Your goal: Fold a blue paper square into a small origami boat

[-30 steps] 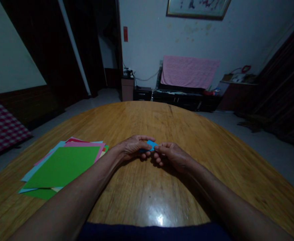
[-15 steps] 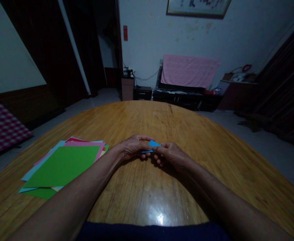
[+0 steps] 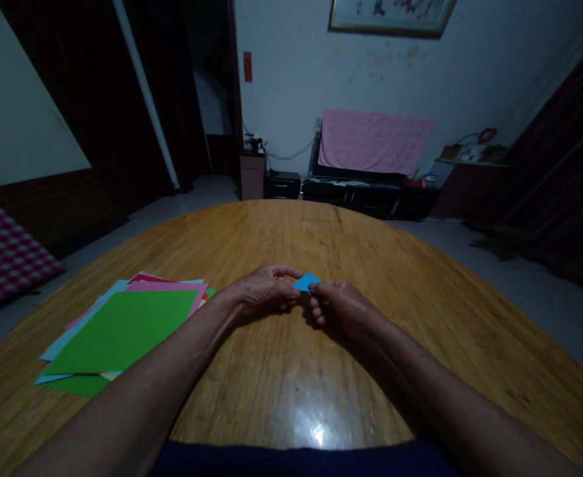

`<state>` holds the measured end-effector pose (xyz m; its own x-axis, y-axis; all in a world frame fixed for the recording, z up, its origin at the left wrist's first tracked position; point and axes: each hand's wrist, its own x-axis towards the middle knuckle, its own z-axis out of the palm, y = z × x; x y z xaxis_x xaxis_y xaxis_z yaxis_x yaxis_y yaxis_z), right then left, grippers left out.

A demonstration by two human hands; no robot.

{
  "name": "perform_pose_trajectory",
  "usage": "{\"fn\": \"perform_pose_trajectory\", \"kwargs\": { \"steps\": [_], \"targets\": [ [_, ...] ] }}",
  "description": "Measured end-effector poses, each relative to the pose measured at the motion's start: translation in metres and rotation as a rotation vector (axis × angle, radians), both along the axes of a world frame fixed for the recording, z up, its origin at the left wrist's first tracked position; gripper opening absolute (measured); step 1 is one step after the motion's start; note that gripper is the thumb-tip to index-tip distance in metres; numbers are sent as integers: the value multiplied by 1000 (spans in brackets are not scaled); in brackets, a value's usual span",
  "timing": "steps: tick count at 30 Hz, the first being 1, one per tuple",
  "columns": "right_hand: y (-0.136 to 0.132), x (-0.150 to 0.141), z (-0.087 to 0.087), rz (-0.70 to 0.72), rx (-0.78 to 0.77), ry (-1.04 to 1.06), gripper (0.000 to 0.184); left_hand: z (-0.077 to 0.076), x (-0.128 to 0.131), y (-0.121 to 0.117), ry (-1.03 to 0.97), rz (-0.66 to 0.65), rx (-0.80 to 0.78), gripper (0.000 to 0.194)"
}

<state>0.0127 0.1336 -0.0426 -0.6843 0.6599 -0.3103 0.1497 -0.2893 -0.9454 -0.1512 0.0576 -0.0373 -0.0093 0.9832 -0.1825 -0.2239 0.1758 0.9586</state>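
Between my two hands is a small folded piece of blue paper [image 3: 305, 282], pointed at its top, just above the table. My left hand [image 3: 267, 289] is closed at the paper's left corner, its index finger stretched along the upper left edge and its thumb at the lower left. My right hand [image 3: 340, 302] pinches the paper's right side between thumb and fingers, the other fingers curled beneath. The fingers behind the paper are partly hidden.
A loose stack of coloured paper sheets [image 3: 127, 328], green on top, lies on the round wooden table [image 3: 291, 232] beside my left forearm. Beyond the table stand a low black cabinet [image 3: 351, 192] and something draped with a pink cloth [image 3: 375, 140].
The blue paper has turned and moved slightly up and right, now showing a pointed shape. The lower blue part under my left fingers no longer shows. The paper stack stays put.
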Motion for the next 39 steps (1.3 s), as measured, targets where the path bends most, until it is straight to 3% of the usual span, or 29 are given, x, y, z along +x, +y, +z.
{"fn": "perform_pose_trajectory", "kwargs": {
  "steps": [4, 9, 19, 27, 39],
  "targets": [
    [-1, 1, -1, -3, 6, 26, 19, 3, 6, 2, 61, 105, -10, 27],
    [-3, 2, 0, 14, 8, 55, 18, 6, 8, 3, 24, 157, -13, 20],
    [-1, 2, -1, 27, 4, 54, 19, 4, 6, 3, 24, 162, -9, 18],
    [-4, 0, 3, -30, 77, -71, 25, 1, 7, 3, 24, 179, -9, 19],
    [-2, 2, 1, -21, 43, 5, 21, -7, 11, 7, 18, 177, 62, 29]
  ]
}}
